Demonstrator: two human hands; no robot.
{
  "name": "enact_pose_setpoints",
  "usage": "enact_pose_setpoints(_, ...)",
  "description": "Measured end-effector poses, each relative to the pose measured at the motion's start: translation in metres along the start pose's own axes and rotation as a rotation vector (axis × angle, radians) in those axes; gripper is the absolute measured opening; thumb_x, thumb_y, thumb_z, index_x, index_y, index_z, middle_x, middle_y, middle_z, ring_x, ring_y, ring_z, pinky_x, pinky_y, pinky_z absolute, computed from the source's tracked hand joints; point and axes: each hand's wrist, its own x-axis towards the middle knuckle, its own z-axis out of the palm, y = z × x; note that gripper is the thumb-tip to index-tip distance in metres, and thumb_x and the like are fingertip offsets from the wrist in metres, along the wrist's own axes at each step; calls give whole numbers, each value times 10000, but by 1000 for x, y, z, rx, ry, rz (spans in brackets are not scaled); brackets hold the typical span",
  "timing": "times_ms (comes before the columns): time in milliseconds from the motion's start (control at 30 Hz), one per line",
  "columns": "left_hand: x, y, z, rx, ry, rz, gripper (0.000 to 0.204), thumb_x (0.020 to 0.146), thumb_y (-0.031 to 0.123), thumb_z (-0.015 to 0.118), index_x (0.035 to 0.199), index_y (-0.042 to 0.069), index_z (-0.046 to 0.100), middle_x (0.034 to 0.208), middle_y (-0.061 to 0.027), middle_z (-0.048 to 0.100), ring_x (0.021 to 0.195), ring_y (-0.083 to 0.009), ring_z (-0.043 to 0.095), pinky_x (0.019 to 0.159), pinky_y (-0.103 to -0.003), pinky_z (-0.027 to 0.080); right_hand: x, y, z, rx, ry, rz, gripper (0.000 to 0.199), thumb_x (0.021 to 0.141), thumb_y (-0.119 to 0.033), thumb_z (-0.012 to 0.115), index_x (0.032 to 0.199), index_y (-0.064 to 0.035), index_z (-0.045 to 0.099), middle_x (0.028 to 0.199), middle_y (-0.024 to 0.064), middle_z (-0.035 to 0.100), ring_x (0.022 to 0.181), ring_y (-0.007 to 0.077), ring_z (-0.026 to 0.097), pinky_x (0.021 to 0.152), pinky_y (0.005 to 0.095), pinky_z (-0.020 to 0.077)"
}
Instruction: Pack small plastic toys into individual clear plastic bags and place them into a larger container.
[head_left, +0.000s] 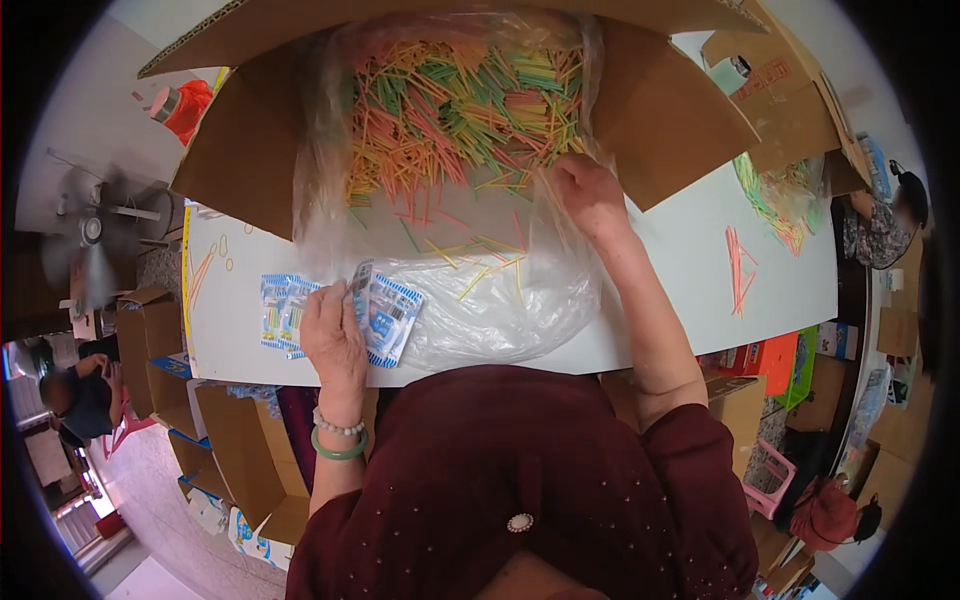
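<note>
A heap of thin sticks (460, 120) in pink, green, yellow and orange lies in a clear plastic bag (500, 320) lining an open carton (240, 150). My right hand (590, 195) is at the heap's right edge, beside the bag's side. Its fingers are curled together, and what they hold is hidden. At the table's front left, my left hand (335, 335) pinches the edge of a small blue-and-white packet (392, 318). Other such packets (280, 310) lie flat to its left. Several loose sticks are scattered on the plastic in front of the heap.
Pink sticks (738, 272) lie on the white table (670, 280) at right, near another bag of sticks (775, 205) by a carton (790, 100). Rubber bands (222, 247) lie at left. A fan (92, 232) stands beyond. Other people sit at both sides.
</note>
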Motion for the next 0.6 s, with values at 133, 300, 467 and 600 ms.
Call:
enact_pose_setpoints(133,15,19,1,-386,-142,-112,99,870,55,565,921,-18,608,848,-138,577,774,-284,561,709,-338,458,5,28,10,-353,24,117,244,841,-125,520,1065,-38,557,1122,180,548,909,391,578,782,433,487)
enact_pose_setpoints(300,25,53,22,-693,-504,109,124,860,72,570,919,-22,625,959,-149,625,876,-295,583,794,-350,462,10,29,23,-499,-15,58,247,825,-130,535,1050,-29,531,1152,148,515,987,344,566,782,448,496)
enact_pose_setpoints(467,17,105,91,-738,-624,406,161,858,170,579,846,20,638,1143,-217,576,1112,-370,508,985,-428,377,14,27,23,-687,-48,-177,176,758,-145,565,909,-55,578,1010,116,526,966,285,550,771,419,491)
enact_pose_setpoints(600,4,126,126,-529,-785,593,151,854,198,575,838,58,630,1228,-202,538,1249,-357,414,1067,-471,277,12,37,21,-689,42,-354,136,723,-156,567,820,-70,607,938,88,528,949,254,530,770,386,476)
